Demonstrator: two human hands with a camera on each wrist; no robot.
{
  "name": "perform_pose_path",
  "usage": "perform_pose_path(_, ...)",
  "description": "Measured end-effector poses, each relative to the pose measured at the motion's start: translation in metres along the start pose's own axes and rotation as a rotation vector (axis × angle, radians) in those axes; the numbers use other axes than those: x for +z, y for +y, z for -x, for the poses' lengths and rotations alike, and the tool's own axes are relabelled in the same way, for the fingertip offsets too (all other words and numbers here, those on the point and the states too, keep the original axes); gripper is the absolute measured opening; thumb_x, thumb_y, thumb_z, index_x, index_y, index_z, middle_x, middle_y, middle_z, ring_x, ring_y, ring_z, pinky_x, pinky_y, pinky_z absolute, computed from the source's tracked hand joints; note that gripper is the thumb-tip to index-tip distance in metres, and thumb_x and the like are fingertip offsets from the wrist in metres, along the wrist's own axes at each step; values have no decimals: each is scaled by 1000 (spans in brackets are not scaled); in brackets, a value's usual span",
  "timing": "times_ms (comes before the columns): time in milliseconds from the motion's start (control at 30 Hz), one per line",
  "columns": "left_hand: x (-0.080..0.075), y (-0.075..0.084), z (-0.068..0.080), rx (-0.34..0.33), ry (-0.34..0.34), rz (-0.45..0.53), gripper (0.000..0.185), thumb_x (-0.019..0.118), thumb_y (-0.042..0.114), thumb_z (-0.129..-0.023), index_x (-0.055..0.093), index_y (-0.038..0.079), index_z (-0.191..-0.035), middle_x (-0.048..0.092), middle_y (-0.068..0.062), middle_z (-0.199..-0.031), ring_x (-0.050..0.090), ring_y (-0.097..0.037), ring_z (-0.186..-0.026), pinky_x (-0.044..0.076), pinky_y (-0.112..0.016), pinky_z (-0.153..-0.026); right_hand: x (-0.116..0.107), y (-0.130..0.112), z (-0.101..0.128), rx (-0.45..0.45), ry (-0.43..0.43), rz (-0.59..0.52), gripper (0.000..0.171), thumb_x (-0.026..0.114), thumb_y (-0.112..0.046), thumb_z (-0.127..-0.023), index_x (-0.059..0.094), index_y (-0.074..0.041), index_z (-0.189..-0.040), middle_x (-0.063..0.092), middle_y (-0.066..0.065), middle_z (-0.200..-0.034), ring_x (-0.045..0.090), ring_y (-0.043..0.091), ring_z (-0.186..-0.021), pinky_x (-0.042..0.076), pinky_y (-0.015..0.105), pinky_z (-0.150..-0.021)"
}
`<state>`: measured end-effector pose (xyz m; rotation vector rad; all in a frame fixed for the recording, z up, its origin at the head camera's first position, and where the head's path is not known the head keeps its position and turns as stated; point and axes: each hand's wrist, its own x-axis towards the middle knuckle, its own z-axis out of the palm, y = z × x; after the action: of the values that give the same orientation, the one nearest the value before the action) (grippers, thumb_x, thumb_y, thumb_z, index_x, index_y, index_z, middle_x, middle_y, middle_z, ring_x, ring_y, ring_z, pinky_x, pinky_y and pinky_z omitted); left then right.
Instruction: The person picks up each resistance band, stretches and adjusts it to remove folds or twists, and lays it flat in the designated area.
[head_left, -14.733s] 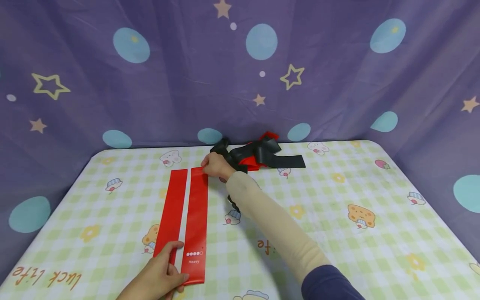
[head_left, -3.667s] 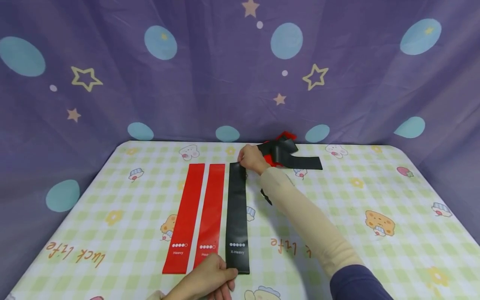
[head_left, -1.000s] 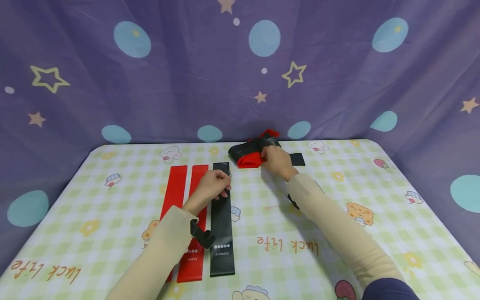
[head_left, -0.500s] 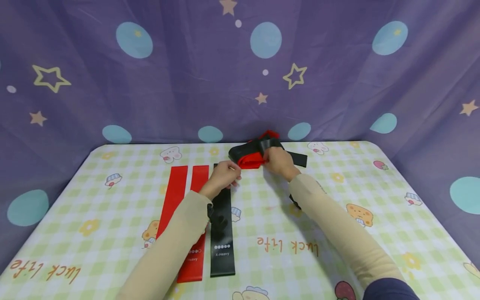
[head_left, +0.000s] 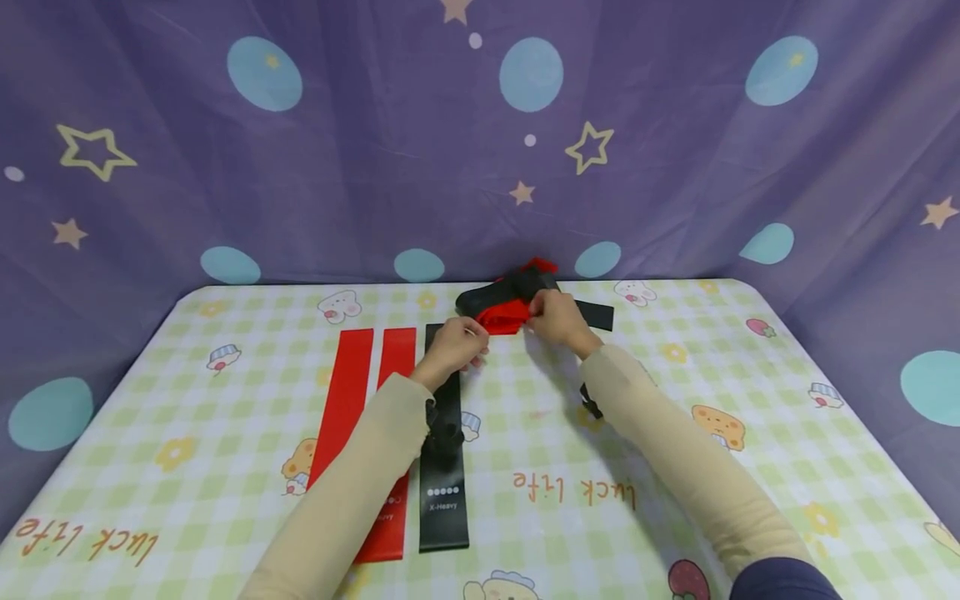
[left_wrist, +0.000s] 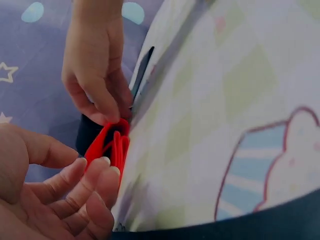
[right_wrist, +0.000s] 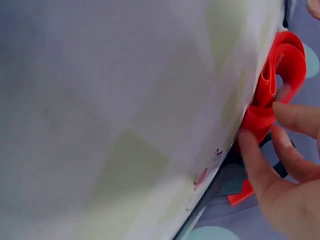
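Left red strip (head_left: 347, 387): lies left of centre, partly hidden by the left sleeve (head_left: 354, 483).
Right red strip (head_left: 397, 354): just beside it, also partly hidden.
Black strip (head_left: 444, 527): flat at centre, "X-Heavy" toward the bottom.
Left hand (head_left: 452, 346): over its upper end; fingers curved, thumb apart from fingertips.
Pile (head_left: 487, 297): black and red, upper centre.
Right hand (head_left: 557, 318): right of centre, thumb and finger clamped on the pile's red band (head_left: 504, 317).
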<state>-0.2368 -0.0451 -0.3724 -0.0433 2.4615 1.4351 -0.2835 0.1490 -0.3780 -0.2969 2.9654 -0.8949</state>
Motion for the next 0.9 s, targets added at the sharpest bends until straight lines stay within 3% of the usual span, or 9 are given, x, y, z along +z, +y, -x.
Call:
perform_pose_path(167, 3, -1, -7, 2, 8, 15, 18, 50, 17, -92, 59, 6, -104, 69, -11, -91, 63, -21, -67, 45, -23, -52, -2, 7, -1, 141, 2, -242, 25, 65, -5, -80, 62, 0, -104, 64, 16, -104, 58, 25, -88, 49, 33, -80)
perform_pose_path(300, 8, 1, -13, 32, 3, 42, 20, 53, 13, -92, 61, 5, -109, 68, -13, -93, 62, -21, -66, 43, -23, -49, 0, 10, -2, 298, 13, -451, 23, 62, -5, -84, 62, 4, -106, 66, 13, -97, 65, 18, -82, 54, 31, -83)
perform_pose_path(400, 12, 3, -16, 63, 9, 49, 22, 57, 10, -89, 62, 4, -110, 67, -15, -91, 61, -22, -64, 42, -23, -48, 0, 10, -2, 373, 7, -519, 22, 62, -8, -87, 64, 5, -104, 69, 7, -86, 68, 13, -80, 53, 32, -89)
perform_pose_path(600, 19, 5, -20, 109, 24, 32, 25, 59, 7, -87, 61, 3, -112, 64, -12, -84, 58, -19, -59, 40, -22, -47, 2, 6, -3, 404, -11, -539, 27, 71, -9, -80, 65, 4, -104, 71, 5, -84, 69, 17, -84, 52, 33, -90)
perform_pose_path(767, 22, 5, -25, 107, 26, 20, 29, 57, 6, -87, 60, 2, -115, 62, -8, -79, 55, -16, -56, 40, -20, -47, 6, 2, -4, 380, 34, -398, 34, 82, -12, -69, 66, -3, -98, 63, 1, -81, 58, 12, -72, 51, 24, -71)
perform_pose_path(900, 25, 4, -28, 100, 28, 23, 30, 57, 5, -86, 60, 1, -115, 62, -7, -78, 54, -15, -53, 38, -20, -45, 10, 2, -5, 322, 102, -367, 18, 73, -10, -75, 69, -2, -90, 64, -1, -67, 60, 10, -60, 49, 20, -57)
